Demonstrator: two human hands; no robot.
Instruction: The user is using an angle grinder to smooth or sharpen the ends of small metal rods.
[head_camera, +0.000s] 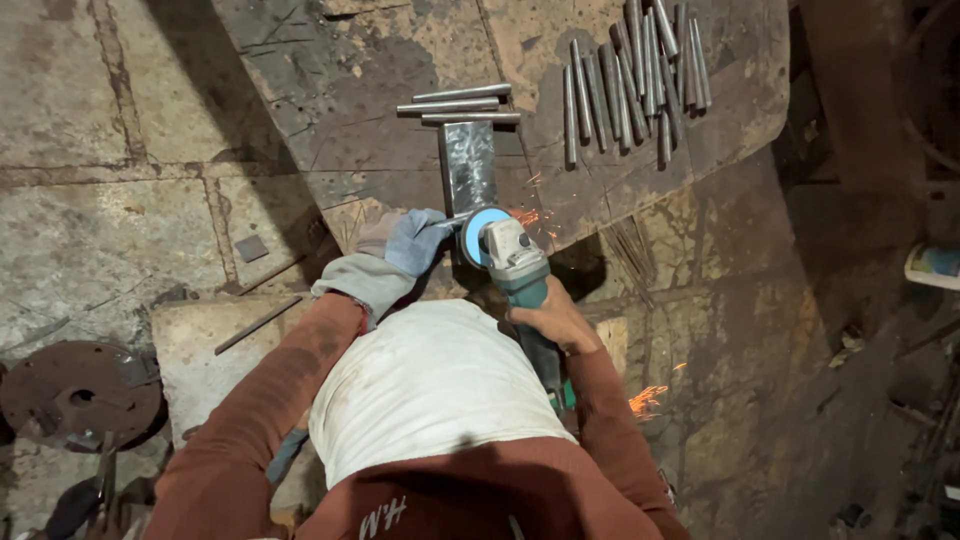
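Nearest the camera sits your raised knee under a white cloth (425, 385), with both rust-coloured sleeves reaching past it to the work.

**Grip.** Your right hand (557, 322) is wrapped closed around the green body of the angle grinder (520, 268). Your left hand (412, 243), in a grey and blue glove, is folded down at the near end of the flat steel strip (469, 165), just beside the grinder's blue disc (478, 234); whether its fingers pinch the strip or only press on it cannot be told.

**Workpiece position.** The strip lies lengthwise on the worn metal plate (340, 90), its far end touching three short rods (455, 104) laid crosswise. A larger heap of round rods (640, 75) lies well apart, at the plate's far right.

**Procedure, judged from this view.**
1. Keep the disc square to the strip so the cut does not wander.
2. Let the disc do the work; feed with light, steady pressure.
3. Keep the gloved fingers clear of the disc's edge; they look close to it.
4. Sparks (530, 215) are leaving to the right, with more sparks (648, 400) low beside your right elbow. Hold that direction, away from sleeve and cloth.
5. Pin the strip firmly so it cannot chatter or kick.
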